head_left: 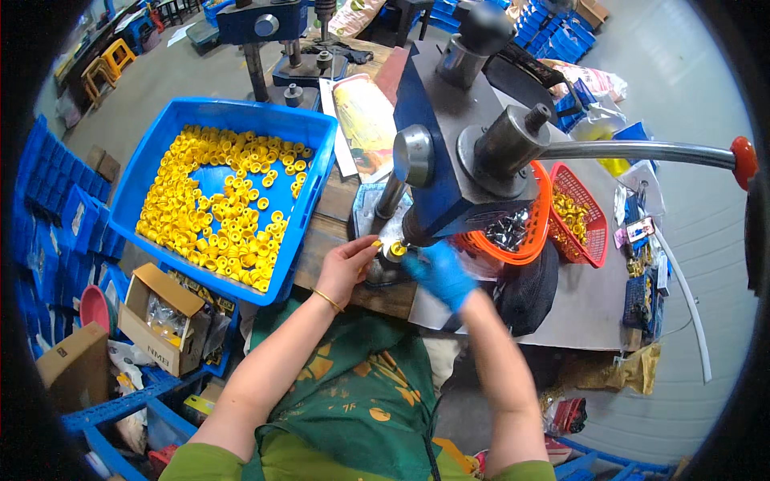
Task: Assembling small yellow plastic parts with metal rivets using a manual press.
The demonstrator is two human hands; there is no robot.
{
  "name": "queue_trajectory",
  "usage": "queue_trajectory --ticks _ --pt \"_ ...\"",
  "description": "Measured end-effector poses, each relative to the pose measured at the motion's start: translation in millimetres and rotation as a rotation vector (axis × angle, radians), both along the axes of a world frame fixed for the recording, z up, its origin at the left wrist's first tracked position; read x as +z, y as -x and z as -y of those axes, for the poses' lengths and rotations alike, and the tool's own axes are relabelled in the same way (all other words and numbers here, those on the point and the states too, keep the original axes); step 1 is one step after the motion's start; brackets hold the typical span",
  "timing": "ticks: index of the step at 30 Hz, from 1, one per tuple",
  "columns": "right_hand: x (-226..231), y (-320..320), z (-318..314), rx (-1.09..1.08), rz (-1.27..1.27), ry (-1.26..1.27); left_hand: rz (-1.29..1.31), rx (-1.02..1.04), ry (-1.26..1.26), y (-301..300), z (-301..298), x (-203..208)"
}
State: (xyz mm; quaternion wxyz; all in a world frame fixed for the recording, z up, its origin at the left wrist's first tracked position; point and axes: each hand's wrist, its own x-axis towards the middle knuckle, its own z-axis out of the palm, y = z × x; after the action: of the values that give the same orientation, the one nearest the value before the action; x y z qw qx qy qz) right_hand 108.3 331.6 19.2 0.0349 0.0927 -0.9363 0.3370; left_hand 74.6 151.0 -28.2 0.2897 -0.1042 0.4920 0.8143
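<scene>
My left hand (pixel 346 268) is bare, with a ring-shaped band at the wrist. Its thumb and fingertips pinch a small yellow cap (pixel 377 244) beside the press's work spot. Another yellow cap (pixel 397 249) sits on the fixture under the ram of a blue hand press (pixel 449 152). My right hand (pixel 443 275), in a blue glove, is close to the fixture on its right side. Its fingers are blurred and partly hidden, so whether they hold anything does not show. The press's long metal lever (pixel 642 151) extends right to a red knob (pixel 743 163).
A blue tray (pixel 303 248) with many yellow caps stands left of the press. Right of it are an orange basket (pixel 544 216) of dark metal parts and a red basket (pixel 597 240) of yellowish pieces. A second press (pixel 261 28) stands behind. An open cardboard box (pixel 164 321) lies lower left.
</scene>
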Motion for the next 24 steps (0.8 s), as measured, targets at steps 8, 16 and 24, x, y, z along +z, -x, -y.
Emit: queue_trajectory --ticks 8,16,24 --pt "-30 8 -19 -0.226 -0.171 -0.033 -0.484 -0.010 0.346 2 -10 4" --pt "34 -2 -266 -0.935 -0.410 -0.069 -1.122 -0.153 0.804 4 -21 -5" --pt "52 13 -159 -0.313 0.495 -0.181 -0.166 0.053 0.254 3 -5 -16"
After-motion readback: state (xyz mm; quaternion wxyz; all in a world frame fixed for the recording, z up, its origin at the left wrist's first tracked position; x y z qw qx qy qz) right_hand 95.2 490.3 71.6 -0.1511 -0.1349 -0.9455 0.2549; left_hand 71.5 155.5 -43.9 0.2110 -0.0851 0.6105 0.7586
